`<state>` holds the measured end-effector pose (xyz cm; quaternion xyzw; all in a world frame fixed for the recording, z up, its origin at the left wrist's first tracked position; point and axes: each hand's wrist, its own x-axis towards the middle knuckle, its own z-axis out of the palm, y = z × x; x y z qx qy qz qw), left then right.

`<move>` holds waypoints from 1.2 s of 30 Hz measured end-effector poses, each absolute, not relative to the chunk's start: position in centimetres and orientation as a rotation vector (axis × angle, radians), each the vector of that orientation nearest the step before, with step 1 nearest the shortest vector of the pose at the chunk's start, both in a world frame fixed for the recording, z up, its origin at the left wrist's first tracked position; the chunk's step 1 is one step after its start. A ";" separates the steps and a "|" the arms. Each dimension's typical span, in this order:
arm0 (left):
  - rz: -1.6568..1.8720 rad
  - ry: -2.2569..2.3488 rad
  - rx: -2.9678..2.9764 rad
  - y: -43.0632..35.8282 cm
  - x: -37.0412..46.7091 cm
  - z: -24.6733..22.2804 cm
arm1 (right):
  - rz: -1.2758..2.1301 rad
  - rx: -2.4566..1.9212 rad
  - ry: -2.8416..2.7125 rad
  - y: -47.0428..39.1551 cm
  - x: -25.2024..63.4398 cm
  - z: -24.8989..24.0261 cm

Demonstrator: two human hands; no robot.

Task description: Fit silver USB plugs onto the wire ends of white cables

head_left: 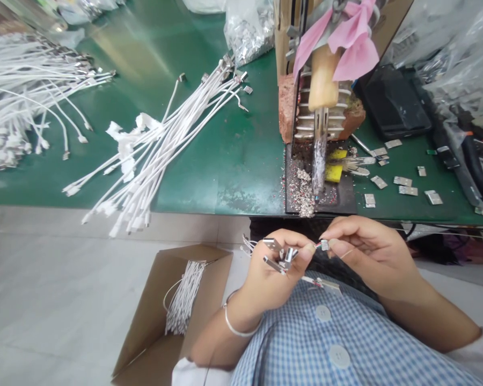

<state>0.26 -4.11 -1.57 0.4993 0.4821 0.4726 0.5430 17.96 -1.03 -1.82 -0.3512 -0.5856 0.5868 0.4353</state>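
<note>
My left hand [276,268] is closed around several white USB cables, whose metal USB plugs [287,257] stick out above the fingers. Its thumb and forefinger pinch the end of one cable, where thin coloured wires show. Right beside it, my right hand [366,254] pinches a small metal USB connector [324,245] at the tip of those wires. Both hands are above my lap, just short of the bench edge. Beyond them, a soldering iron [319,155] with a wooden handle points down over a dark tray [346,201] strewn with solder bits.
Bundles of white cables [173,145] lie on the green bench [249,155], with a larger pile [20,96] at far left. Loose USB shells [406,187] and pliers [475,166] are at right. A cardboard box [145,321] holding cables stands at lower left.
</note>
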 end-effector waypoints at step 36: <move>1.113 1.308 1.275 -3.4 0.0 -1.3 | 1.445 -0.951 -1.450 -0.3 17.5 -1.3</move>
